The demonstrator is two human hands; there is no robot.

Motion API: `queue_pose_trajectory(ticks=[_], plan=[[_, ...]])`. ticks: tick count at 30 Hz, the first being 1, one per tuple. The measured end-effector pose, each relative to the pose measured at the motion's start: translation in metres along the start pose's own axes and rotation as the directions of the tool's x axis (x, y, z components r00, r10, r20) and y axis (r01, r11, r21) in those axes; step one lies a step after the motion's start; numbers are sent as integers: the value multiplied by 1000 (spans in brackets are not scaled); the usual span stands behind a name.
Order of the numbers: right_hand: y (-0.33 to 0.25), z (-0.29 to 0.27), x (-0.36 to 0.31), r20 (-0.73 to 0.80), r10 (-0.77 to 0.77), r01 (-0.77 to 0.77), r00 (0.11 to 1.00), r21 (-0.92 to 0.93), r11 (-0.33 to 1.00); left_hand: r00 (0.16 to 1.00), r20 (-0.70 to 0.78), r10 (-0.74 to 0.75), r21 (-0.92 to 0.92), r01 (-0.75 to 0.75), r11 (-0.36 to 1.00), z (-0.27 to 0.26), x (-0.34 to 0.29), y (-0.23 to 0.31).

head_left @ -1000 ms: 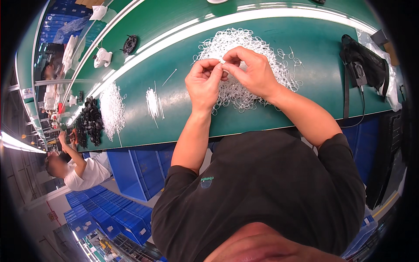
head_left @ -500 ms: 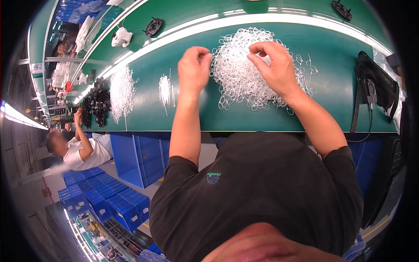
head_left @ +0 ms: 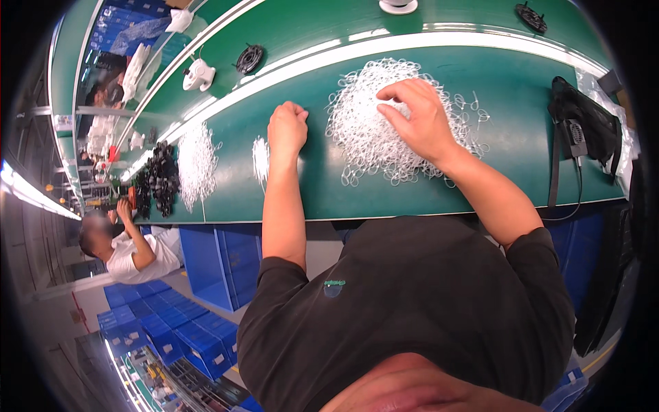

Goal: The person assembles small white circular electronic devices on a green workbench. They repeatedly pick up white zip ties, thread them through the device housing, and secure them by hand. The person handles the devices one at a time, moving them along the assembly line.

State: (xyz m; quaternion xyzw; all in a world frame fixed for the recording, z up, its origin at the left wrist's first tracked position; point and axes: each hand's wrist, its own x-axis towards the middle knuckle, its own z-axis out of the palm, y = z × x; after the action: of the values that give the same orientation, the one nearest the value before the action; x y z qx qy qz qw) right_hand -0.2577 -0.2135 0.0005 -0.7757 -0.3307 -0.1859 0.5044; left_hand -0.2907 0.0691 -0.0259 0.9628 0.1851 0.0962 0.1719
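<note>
A large heap of thin white looped cords (head_left: pixel 371 137) lies on the green table (head_left: pixel 508 165). Over its right part is my right hand (head_left: pixel 420 120), thumb and forefinger curved with a gap between their tips; no held thing shows there. Left of the heap, my left hand (head_left: pixel 287 130) is closed with its fingers curled in. Anything inside that hand is hidden or too small to make out. Just beside the left wrist lies a small bundle of straight white strands (head_left: pixel 260 159), partly covered by the arm.
Farther left are another pile of white cords (head_left: pixel 196 165) and black parts (head_left: pixel 163 178). Beyond the bright strip sit a white device (head_left: pixel 198 74) and a round black part (head_left: pixel 250 60). A black mesh bag (head_left: pixel 583 130) lies right. A co-worker (head_left: pixel 137 254) sits far left, near blue bins (head_left: pixel 223 264).
My left hand has moved left and nearer, away from the heap's edge toward the small bundle. My right hand has shifted slightly left over the heap. The whole view has also shifted a little.
</note>
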Motion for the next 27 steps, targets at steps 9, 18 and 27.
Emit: queue_pose_trajectory(ticks=[9,18,27], plan=[[-3,0,-1,2,-51,51,999,1,999,1000,5,2,57,-2,998,3,0,-9],[-13,-3,0,30,23,-28,999,176,984,985,-20,171,-968,-62,244,-39,-19,70],[-13,-5,1,16,135,-130,991,396,909,933,95,346,-981,148,-129,-14,-41,112]])
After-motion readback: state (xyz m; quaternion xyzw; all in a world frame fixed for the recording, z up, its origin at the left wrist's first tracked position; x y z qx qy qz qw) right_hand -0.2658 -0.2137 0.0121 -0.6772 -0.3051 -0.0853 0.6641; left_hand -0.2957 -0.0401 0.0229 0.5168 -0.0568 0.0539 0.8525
